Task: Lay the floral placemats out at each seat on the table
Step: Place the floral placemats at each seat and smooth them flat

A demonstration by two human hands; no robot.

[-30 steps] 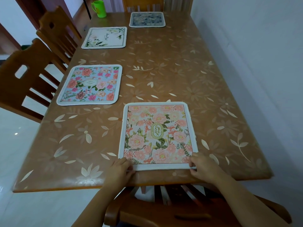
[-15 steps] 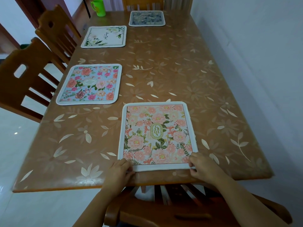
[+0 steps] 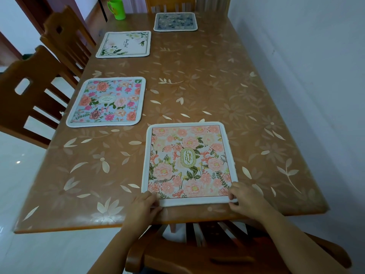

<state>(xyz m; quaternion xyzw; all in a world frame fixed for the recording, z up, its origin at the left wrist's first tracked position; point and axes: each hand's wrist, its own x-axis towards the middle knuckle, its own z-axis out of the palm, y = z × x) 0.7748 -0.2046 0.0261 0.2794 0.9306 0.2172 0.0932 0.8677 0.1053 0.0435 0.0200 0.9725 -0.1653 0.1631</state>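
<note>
Pink mat: the square pink floral placemat (image 3: 189, 165), with a white border and an oval "GARDEN" mark in its middle, lay flat on the tabletop (image 3: 207, 91) at the near edge, just in front of the near wooden chair (image 3: 197, 254).
Left hand: the left hand (image 3: 143, 204) was at the near left corner of this mat. Its fingers (image 3: 155, 201) were curled and pinched the white border.
Right hand: the right hand (image 3: 244, 198) was at the near right corner. Its curled fingers also pinched the border.
Other mats: a blue floral placemat (image 3: 106, 102) and, farther, a white leafy placemat (image 3: 124, 44) lay flat along the left edge. A dark blue-grey placemat (image 3: 175, 22) lay at the far end.
Tabletop: it was brown and glossy, with a pale leaf pattern.
Cup: a green plastic cup (image 3: 116, 8) stood upright at the far left corner, apart from the mats.
</note>
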